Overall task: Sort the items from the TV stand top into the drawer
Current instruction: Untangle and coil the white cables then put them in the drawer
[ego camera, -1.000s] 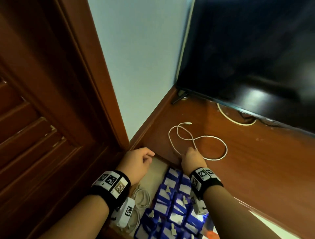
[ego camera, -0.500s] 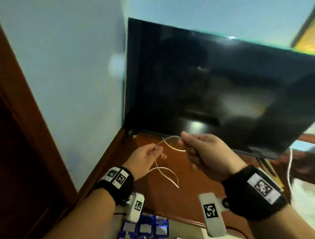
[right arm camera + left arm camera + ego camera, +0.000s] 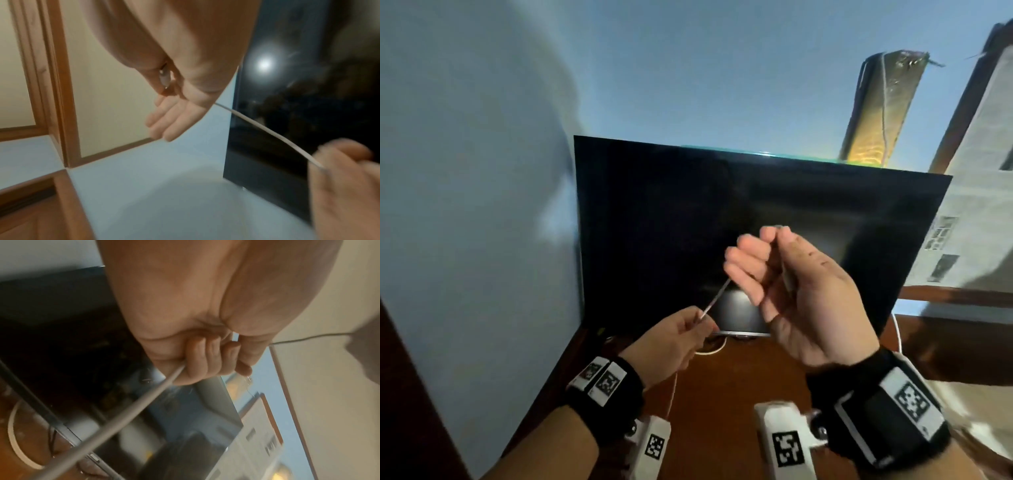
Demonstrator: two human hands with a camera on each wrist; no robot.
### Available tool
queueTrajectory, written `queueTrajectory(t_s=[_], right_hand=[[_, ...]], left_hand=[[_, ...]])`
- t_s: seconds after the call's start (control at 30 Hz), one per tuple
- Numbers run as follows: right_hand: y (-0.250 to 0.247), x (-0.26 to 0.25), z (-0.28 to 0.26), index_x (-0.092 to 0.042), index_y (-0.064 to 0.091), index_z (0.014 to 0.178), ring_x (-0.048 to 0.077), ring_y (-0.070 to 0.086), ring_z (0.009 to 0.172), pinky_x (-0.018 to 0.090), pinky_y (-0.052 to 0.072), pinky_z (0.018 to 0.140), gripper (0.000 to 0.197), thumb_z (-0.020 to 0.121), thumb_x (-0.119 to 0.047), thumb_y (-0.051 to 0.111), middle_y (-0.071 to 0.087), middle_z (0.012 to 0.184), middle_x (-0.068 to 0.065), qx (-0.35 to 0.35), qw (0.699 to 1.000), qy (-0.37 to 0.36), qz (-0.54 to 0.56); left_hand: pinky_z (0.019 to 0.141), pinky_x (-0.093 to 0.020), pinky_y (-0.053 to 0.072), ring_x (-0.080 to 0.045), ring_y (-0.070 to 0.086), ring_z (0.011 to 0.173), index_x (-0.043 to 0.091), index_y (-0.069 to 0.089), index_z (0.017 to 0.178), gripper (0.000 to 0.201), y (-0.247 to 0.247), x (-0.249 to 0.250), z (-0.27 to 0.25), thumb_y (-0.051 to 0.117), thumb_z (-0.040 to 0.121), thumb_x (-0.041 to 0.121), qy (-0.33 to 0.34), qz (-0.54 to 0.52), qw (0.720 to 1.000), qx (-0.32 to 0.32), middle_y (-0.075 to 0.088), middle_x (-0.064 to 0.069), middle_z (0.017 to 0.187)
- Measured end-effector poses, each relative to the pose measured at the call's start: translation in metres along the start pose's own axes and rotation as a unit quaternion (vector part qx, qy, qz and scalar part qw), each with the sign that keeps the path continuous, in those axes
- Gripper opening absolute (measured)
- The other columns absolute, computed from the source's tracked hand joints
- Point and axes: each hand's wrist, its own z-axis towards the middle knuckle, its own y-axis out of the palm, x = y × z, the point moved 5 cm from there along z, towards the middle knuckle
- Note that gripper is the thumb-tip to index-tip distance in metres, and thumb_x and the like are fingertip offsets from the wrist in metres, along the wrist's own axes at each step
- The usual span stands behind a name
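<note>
A thin white cable point(image 3: 717, 296) is stretched in the air between both hands, in front of the black TV point(image 3: 688, 212). My left hand point(image 3: 700, 320) pinches it low, over the wooden TV stand top point(image 3: 726, 394), and the rest hangs down past that wrist. My right hand point(image 3: 767, 246) is higher and to the right, fingers curled round the cable's other end. In the left wrist view the left hand point(image 3: 205, 356) is fisted round the cable point(image 3: 144, 402). The right wrist view shows the cable point(image 3: 267, 129) running from my right hand point(image 3: 170, 97) to the left. The drawer is out of view.
The TV stands at the back of the stand against a pale blue wall point(image 3: 482, 205). Another white cord point(image 3: 709, 351) loops under the TV's lower edge, and one more point(image 3: 898, 334) runs down at its right side. A wooden frame point(image 3: 61, 97) is at the left.
The cable lay on the stand top a second ago; both hands have lifted it and pulled it straight, the right hand rising higher. The view has tilted up, away from the drawer.
</note>
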Motion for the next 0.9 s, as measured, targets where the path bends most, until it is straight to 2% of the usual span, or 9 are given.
queueTrajectory(t_s=[0.13, 0.23, 0.33, 0.5, 0.67, 0.77, 0.83, 0.87, 0.9], right_hand=[[-0.034, -0.032, 0.021, -0.006, 0.067, 0.119, 0.019, 0.064, 0.127, 0.041, 0.045, 0.113, 0.028, 0.109, -0.023, 0.047, 0.073, 0.126, 0.009, 0.087, 0.956, -0.176, -0.216], [-0.063, -0.03, 0.025, -0.016, 0.072, 0.117, 0.008, 0.061, 0.128, 0.039, 0.042, 0.116, 0.023, 0.108, -0.024, 0.053, 0.072, 0.127, -0.005, 0.115, 0.878, -0.224, -0.408], [-0.084, 0.002, 0.023, -0.016, 0.07, 0.103, 0.009, 0.069, 0.111, 0.037, 0.05, 0.106, 0.019, 0.108, -0.018, 0.051, 0.076, 0.111, -0.004, 0.072, 0.834, -0.154, -0.525], [-0.078, 0.054, -0.013, -0.007, 0.066, 0.098, 0.017, 0.051, 0.046, 0.034, 0.045, 0.054, 0.031, 0.112, -0.022, 0.042, 0.058, 0.055, 0.008, -0.009, 0.894, 0.056, -0.444], [-0.04, 0.039, -0.037, -0.003, 0.068, 0.089, 0.02, 0.036, 0.036, 0.039, 0.05, 0.057, 0.051, 0.109, -0.039, 0.038, 0.03, 0.045, 0.008, -0.01, 0.973, 0.019, -0.229], [-0.025, 0.021, -0.038, -0.011, 0.065, 0.079, 0.018, 0.031, 0.033, 0.033, 0.044, 0.05, 0.054, 0.108, -0.046, 0.037, 0.03, 0.043, 0.004, 0.005, 0.985, 0.003, -0.174], [-0.019, 0.009, -0.036, -0.011, 0.06, 0.077, 0.016, 0.031, 0.032, 0.032, 0.043, 0.049, 0.049, 0.11, -0.039, 0.037, 0.033, 0.045, 0.004, 0.009, 0.985, -0.03, -0.17], [-0.018, 0.004, -0.034, -0.011, 0.059, 0.079, 0.017, 0.035, 0.034, 0.033, 0.045, 0.051, 0.045, 0.111, -0.036, 0.038, 0.036, 0.047, 0.005, 0.019, 0.983, -0.05, -0.174], [-0.018, -0.002, -0.032, -0.01, 0.058, 0.083, 0.02, 0.044, 0.039, 0.035, 0.05, 0.055, 0.041, 0.111, -0.033, 0.039, 0.044, 0.051, 0.007, 0.031, 0.983, -0.069, -0.169]], left_hand=[[0.059, -0.027, 0.038, -0.012, 0.04, 0.063, 0.034, 0.061, 0.099, 0.033, 0.026, 0.011, -0.044, 0.04, 0.101, 0.059, -0.009, 0.162, 0.986, -0.034, 0.047, 0.009, 0.072], [0.06, -0.028, 0.039, -0.011, 0.042, 0.06, 0.033, 0.061, 0.104, 0.04, 0.046, 0.045, -0.069, 0.034, 0.1, 0.061, 0.028, 0.25, 0.965, -0.072, 0.046, 0.007, 0.067], [0.053, -0.016, 0.034, -0.002, 0.045, 0.049, 0.028, 0.067, 0.097, 0.04, 0.048, 0.091, -0.074, 0.037, 0.105, 0.052, 0.071, 0.324, 0.943, -0.034, 0.049, 0.014, 0.053], [0.054, -0.019, 0.035, -0.004, 0.052, 0.051, 0.026, 0.062, 0.069, 0.045, 0.029, 0.157, -0.056, 0.047, 0.106, 0.045, 0.201, 0.386, 0.894, 0.108, 0.057, 0.022, 0.057], [0.065, -0.028, 0.043, -0.003, 0.053, 0.059, 0.021, 0.059, 0.073, 0.052, 0.001, 0.134, -0.009, 0.042, 0.103, 0.059, 0.12, 0.351, 0.915, 0.158, 0.057, 0.015, 0.062], [0.094, -0.04, 0.055, -0.008, 0.067, 0.085, 0.029, 0.068, 0.09, 0.065, 0.011, 0.093, -0.003, 0.033, 0.087, 0.083, 0.042, 0.263, 0.957, 0.119, 0.071, 0.008, 0.088], [0.094, -0.048, 0.052, -0.012, 0.064, 0.072, 0.027, 0.068, 0.086, 0.071, 0.024, 0.069, -0.009, 0.031, 0.083, 0.088, 0.023, 0.218, 0.969, 0.111, 0.066, 0.001, 0.075], [0.091, -0.052, 0.052, -0.016, 0.059, 0.064, 0.023, 0.064, 0.078, 0.068, 0.031, 0.059, -0.014, 0.032, 0.089, 0.082, 0.026, 0.218, 0.969, 0.111, 0.064, -0.009, 0.1], [0.084, -0.052, 0.051, -0.015, 0.052, 0.058, 0.022, 0.057, 0.069, 0.063, 0.038, 0.05, -0.02, 0.032, 0.096, 0.073, 0.031, 0.225, 0.968, 0.109, 0.038, 0.026, 0.069]])
